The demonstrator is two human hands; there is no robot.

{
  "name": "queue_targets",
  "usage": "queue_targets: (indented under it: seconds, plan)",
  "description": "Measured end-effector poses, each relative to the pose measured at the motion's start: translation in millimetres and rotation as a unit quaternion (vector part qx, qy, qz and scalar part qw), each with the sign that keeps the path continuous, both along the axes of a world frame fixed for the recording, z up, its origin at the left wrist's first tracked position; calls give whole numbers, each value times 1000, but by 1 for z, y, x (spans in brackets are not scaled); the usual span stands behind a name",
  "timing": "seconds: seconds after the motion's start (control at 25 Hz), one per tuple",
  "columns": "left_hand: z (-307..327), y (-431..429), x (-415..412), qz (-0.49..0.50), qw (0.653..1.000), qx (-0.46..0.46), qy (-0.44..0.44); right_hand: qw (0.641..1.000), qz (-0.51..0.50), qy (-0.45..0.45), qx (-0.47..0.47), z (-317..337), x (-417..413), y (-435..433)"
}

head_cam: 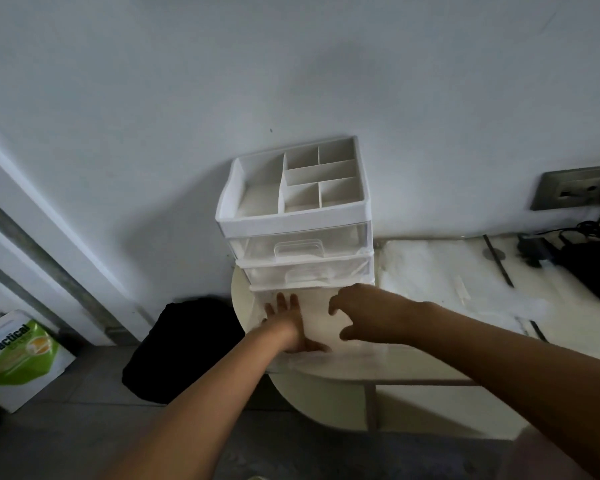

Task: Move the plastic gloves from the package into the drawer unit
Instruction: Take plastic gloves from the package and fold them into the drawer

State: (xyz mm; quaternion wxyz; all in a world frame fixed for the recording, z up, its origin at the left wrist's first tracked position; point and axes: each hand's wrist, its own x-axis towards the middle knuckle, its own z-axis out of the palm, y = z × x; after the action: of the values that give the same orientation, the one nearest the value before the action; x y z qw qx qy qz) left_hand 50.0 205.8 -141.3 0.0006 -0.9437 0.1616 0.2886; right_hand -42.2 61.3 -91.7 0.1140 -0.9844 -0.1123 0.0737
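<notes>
A white drawer unit (298, 216) with clear drawers and a divided top tray stands against the wall on a round cream table (329, 396). Its bottom drawer (257, 306) is pulled out toward me. Pale translucent plastic gloves (317, 318) lie inside it. My left hand (288, 322) lies flat on them, fingers straight, pressing down. My right hand (364, 313) hovers just over the drawer's right side with loosely curled fingers and holds nothing that I can see. I cannot clearly make out the package.
Crumpled white plastic (447, 271) covers the surface to the right of the unit, with black cables and a charger (589, 268) below a wall socket (575, 190). On the floor to the left are a black bag (184, 348) and a green-and-white carton (18, 355).
</notes>
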Motion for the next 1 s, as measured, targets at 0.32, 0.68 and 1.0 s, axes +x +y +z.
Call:
queue_targets:
  seconds: [0.32, 0.68, 1.0]
  plan:
    - [-4, -2, 5, 0, 994, -99, -53, 989, -126, -20, 69, 11, -43, -98]
    - [62, -59, -72, -158, 917, -222, -291, 910, -410, 39, 35, -3, -78, -194]
    - [16, -133, -95, -305, 925, -204, -96, 883, -449, 78, 110, -20, -96, -208]
